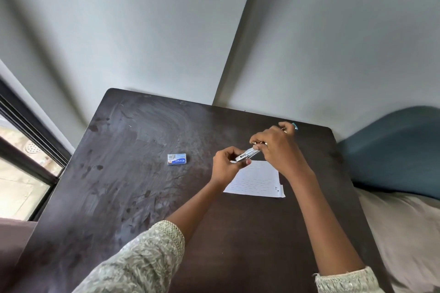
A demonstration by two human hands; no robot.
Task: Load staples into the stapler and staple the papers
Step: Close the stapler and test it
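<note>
While the stapler hangs above the worktop, the right hand grips its body and the left hand pinches its metal front end (loading looks underway). The papers lie unstapled below; the staple box sits well apart.

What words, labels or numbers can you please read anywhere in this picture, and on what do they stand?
Staple box: white lettering on a blue band, too blurred to read.
Top sheet of the papers: rows of short dark marks, too small to read.
Stapler, held by the left hand and the right hand: no readable marking.
Nothing here can be quoted.
</note>
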